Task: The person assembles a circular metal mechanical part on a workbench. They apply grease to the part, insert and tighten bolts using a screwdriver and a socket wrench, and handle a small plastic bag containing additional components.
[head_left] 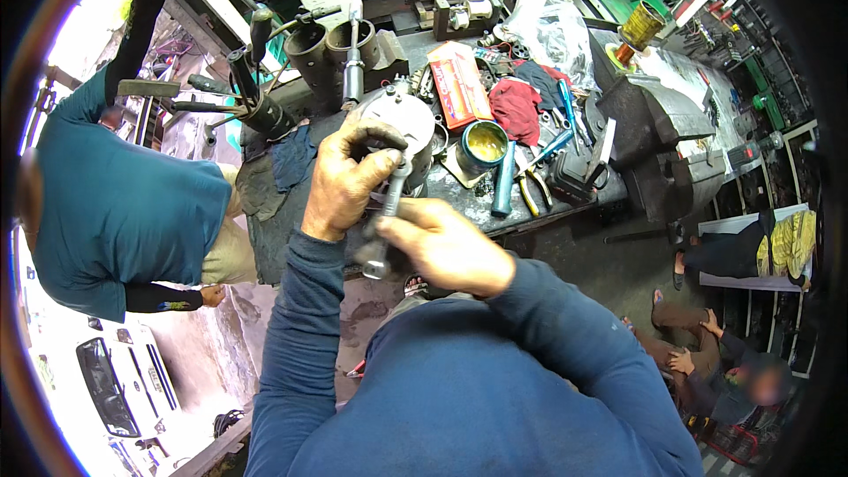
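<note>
Two hands with a wrench at the near edge of a silver-topped cylinder.
The right hand is closed around the wrench's shaft; the left hand curls its thumb and fingers at the upper end, though whether they pinch it I cannot tell. Right of the cylinder on the table stands an open grease can; beyond the can, still right of the cylinder, lies a red-and-white box.

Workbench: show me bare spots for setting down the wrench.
The workbench looks bare at its near left corner, between the rags and left forearm, and in the front strip between metal cylinder and blue handle. Crowded: around the grease jar, red cloth and pliers.
</note>
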Motion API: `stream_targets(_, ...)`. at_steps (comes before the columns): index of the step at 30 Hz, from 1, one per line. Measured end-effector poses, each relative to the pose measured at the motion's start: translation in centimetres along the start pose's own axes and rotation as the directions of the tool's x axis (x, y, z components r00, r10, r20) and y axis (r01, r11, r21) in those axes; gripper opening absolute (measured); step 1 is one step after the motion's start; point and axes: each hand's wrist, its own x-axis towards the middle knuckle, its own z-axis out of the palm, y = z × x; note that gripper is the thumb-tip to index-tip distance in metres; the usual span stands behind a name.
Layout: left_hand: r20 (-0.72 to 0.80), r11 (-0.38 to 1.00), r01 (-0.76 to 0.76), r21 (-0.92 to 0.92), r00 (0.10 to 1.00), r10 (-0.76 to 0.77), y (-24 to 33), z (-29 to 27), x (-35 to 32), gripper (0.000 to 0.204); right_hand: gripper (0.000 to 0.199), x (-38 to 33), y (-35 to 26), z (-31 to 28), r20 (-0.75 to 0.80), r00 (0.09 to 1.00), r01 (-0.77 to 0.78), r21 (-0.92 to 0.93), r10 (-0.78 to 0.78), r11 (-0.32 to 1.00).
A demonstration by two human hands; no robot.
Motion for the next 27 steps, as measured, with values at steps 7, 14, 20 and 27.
stream_targets(7,-0.005,1.0,-0.006,0.004,1.0,0.006,0.3,-0.1,-0.2,0.036,0.036,-2.8,0.8,-6.7,0.046,0.998,-0.023,-0.156,0.031,0.987)
stream_targets(14,-0.058,1.0,-0.01,0.0,0.998,0.01,0.1,0.4,0.0,0.025,0.032,-1.3,-1.2,-4.3,0.036,0.994,-0.092,-0.228,0.102,0.969)
stream_targets(20,-0.009,0.985,0.003,-0.172,1.0,-0.005,0.1,0.1,0.1,0.023,0.03,0.0,0.1,-2.0,0.088,0.986,0.161,-0.248,-0.144,0.955)
stream_targets(27,-0.049,0.997,-0.065,-0.043,0.997,0.063,-0.3,0.4,0.0,0.022,0.036,-1.9,-0.2,-7.9,0.058,0.993,-0.088,-0.165,0.099,0.982)
